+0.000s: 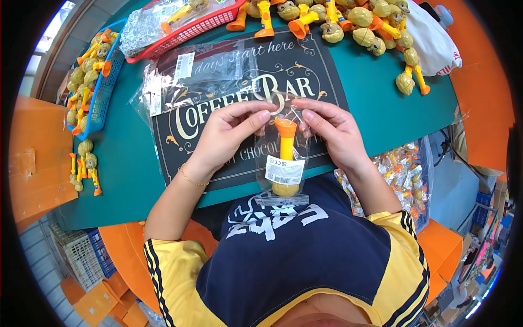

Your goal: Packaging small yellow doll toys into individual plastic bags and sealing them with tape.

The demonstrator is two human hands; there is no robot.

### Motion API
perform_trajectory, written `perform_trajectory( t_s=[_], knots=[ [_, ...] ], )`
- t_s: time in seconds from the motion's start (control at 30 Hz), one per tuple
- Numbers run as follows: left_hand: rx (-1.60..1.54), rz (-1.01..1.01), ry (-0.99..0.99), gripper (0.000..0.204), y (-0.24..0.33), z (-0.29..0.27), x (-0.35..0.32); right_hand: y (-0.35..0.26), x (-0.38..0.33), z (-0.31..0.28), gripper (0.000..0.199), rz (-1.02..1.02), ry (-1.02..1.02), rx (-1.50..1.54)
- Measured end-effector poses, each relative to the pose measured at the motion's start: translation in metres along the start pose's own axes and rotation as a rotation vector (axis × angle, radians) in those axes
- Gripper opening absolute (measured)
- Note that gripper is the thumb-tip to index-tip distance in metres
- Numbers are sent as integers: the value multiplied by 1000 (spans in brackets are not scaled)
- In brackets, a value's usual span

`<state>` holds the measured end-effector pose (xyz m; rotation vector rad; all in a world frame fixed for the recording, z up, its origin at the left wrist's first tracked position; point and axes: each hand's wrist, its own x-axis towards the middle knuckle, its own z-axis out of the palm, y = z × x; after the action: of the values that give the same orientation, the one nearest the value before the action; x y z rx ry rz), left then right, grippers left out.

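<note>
Between my two hands is a clear plastic bag (265,150) with a yellow and orange toy (286,143) inside. The toy's orange flared end points away from me, and its round golden head lies at the near end. A white label with a barcode (284,170) covers part of it. My left hand (237,124) pinches the bag's upper left edge between thumb and fingers. My right hand (332,128) pinches the upper right edge in the same way. Below my hands lies a black printed mat (190,158).
Flat clear bags (212,65) lie on the mat's far left. A red basket (185,30) of bags stands behind them, a blue basket (103,92) of toys to the left. Loose toys (362,27) heap along the far edge. Packed toys (397,177) fill a large bag at my right.
</note>
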<state>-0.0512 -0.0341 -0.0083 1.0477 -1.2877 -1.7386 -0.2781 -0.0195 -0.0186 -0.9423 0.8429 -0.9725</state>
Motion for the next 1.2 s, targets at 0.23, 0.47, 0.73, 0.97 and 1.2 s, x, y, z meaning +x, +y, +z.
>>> perform_trajectory(
  t_s=[0.23, 0.47, 0.73, 0.97, 1.2],
  knots=[
    [-117, 3, 71, 19, -12, -7, 0, 0, -1, -3, 24, -28, 14, -53],
    [-405, 22, -86, 8, -21, -16, 4, 3, 1, -14, 14, -185, -87, -190],
    [-291, 63, -183, 14, -17, -19, 8, -11, 7, -20, 19, -262, -199, -400],
    [-578, -38, -105, 12, -14, -9, 7, -21, 17, -15, 21, -449, -288, -639],
    [-664, 58, -137, 16, -22, -14, 11, -26, 20, -15, 20, -449, -308, -747]
  ],
)
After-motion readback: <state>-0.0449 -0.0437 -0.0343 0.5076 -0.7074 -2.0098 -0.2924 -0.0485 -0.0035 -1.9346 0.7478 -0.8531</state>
